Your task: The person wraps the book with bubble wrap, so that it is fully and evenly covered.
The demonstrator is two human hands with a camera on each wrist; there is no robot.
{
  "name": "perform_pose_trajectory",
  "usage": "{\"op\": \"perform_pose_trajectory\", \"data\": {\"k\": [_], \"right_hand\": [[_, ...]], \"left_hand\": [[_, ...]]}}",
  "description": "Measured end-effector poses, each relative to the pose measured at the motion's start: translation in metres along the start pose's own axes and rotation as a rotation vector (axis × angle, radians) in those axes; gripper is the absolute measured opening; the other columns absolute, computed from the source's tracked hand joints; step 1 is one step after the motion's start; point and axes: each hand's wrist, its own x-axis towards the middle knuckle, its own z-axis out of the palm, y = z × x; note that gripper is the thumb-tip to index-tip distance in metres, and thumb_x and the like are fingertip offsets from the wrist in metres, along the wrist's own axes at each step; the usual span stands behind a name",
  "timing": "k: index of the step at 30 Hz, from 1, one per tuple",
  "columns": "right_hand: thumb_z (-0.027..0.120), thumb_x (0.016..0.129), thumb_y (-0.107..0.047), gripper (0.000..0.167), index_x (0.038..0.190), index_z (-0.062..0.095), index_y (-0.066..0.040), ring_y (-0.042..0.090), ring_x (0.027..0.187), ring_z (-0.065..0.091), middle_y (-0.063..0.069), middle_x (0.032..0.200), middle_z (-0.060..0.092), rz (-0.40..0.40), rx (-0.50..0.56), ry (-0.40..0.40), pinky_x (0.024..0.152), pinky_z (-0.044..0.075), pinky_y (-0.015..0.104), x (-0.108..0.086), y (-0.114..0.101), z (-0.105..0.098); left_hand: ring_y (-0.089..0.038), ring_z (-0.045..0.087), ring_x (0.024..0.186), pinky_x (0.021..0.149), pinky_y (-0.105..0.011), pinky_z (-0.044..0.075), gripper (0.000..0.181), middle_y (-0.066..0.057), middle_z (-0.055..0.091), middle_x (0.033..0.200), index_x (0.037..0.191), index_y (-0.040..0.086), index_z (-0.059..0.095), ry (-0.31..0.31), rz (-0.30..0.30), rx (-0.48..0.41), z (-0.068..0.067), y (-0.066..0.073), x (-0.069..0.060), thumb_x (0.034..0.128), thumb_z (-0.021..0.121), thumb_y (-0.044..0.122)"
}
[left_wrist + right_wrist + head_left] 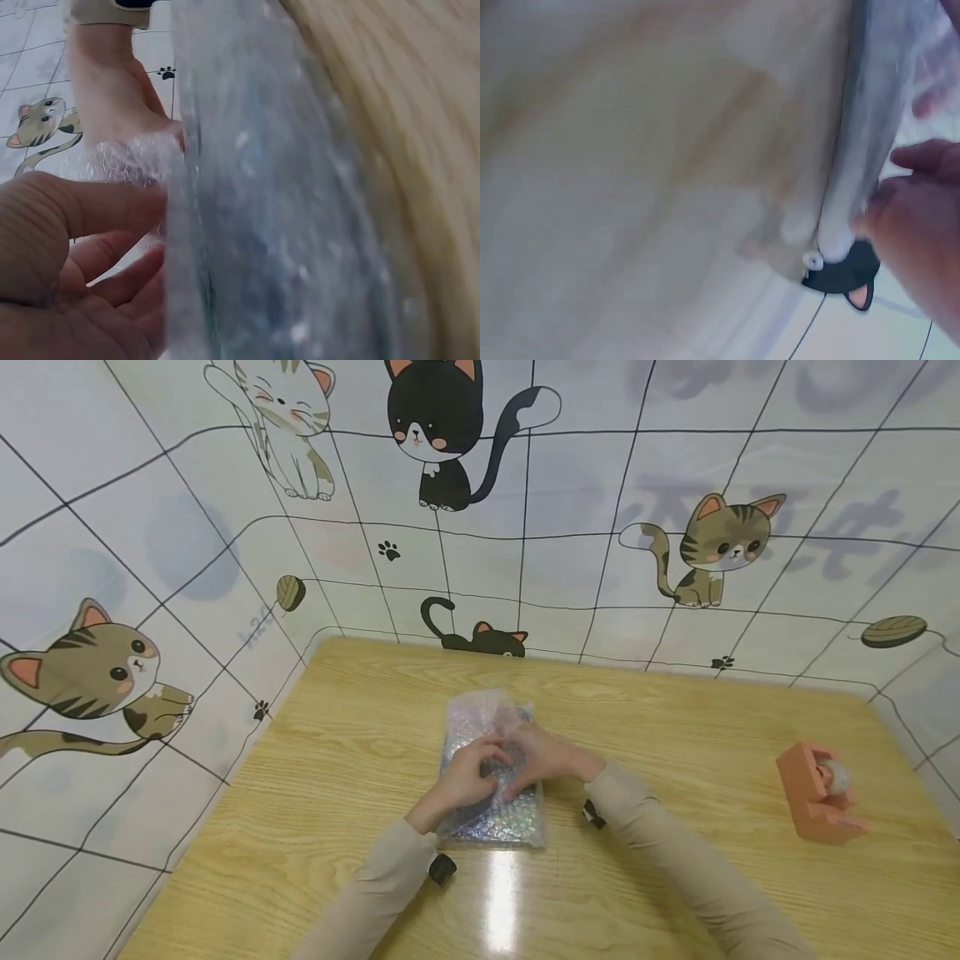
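A flat package in clear bubble wrap (498,822) lies on the table, with a shiny, bluish item showing faintly through the layers; its kind cannot be made out. My left hand (468,772) is over the package's left side, thumb and curled fingers pinching the wrap. In the left wrist view, the left thumb (124,208) meets the film at the package's face. From the right, my right hand (551,753) holds a loose flap of the wrap near the upper part. Film partly covers its fingertips. In the right wrist view, the package's edge (862,112) is blurred beside the hand.
An orange tape dispenser (813,797) with a roll of tape stands at the right of the wooden table (675,718). Behind and left of the table hang white gridded panels (577,568) printed with cats.
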Motion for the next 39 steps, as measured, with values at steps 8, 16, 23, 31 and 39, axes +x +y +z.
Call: {"op": "perform_pose_trajectory", "data": {"k": [8, 16, 23, 31, 39], "right_hand": [[0.055, 0.082, -0.004, 0.074, 0.146, 0.019, 0.007, 0.044, 0.136, 0.018, 0.026, 0.151, 0.014, 0.113, 0.286, -0.038, 0.108, 0.020, 0.055, -0.025, 0.006, -0.026], [0.065, 0.088, -0.018, 0.041, 0.119, 0.056, 0.008, 0.028, 0.087, 0.063, 0.019, 0.098, 0.066, 0.361, 0.301, 0.217, 0.073, 0.053, 0.037, -0.035, 0.001, -0.029], [0.074, 0.076, -0.005, 0.026, 0.096, 0.062, 0.006, 0.013, 0.066, 0.053, 0.005, 0.073, 0.058, 0.547, 0.265, 0.283, 0.058, 0.048, 0.026, -0.031, 0.000, -0.014], [0.073, 0.077, -0.001, 0.018, 0.087, 0.059, 0.005, 0.010, 0.055, 0.053, 0.005, 0.067, 0.058, 0.600, 0.346, 0.287, 0.052, 0.049, 0.025, -0.030, 0.004, -0.010], [0.073, 0.078, -0.003, 0.019, 0.086, 0.057, 0.003, 0.010, 0.054, 0.052, 0.004, 0.066, 0.054, 0.609, 0.364, 0.268, 0.052, 0.051, 0.025, -0.030, 0.009, -0.006]], "left_hand": [[-0.041, 0.045, 0.123, 0.104, -0.052, 0.032, 0.033, -0.024, 0.050, 0.132, 0.102, -0.004, 0.062, -0.095, 0.024, 0.065, -0.004, -0.002, 0.001, 0.0700, 0.069, -0.005], [-0.042, 0.037, 0.127, 0.103, -0.055, 0.030, 0.042, -0.025, 0.040, 0.140, 0.121, -0.004, 0.058, -0.217, 0.073, 0.120, -0.009, -0.004, -0.001, 0.0799, 0.063, -0.002], [-0.039, 0.034, 0.130, 0.106, -0.054, 0.027, 0.043, -0.019, 0.038, 0.143, 0.125, 0.001, 0.058, -0.258, 0.053, 0.169, -0.010, -0.006, 0.001, 0.0833, 0.064, 0.004], [-0.037, 0.038, 0.126, 0.102, -0.051, 0.033, 0.045, -0.020, 0.041, 0.142, 0.122, 0.001, 0.059, -0.228, 0.097, 0.229, -0.017, -0.011, -0.004, 0.0810, 0.070, 0.015], [-0.046, 0.016, 0.137, 0.106, -0.061, 0.019, 0.085, -0.022, 0.023, 0.151, 0.135, 0.008, 0.050, -0.302, -0.019, 0.358, -0.047, -0.021, -0.016, 0.0618, 0.086, 0.034]]}}
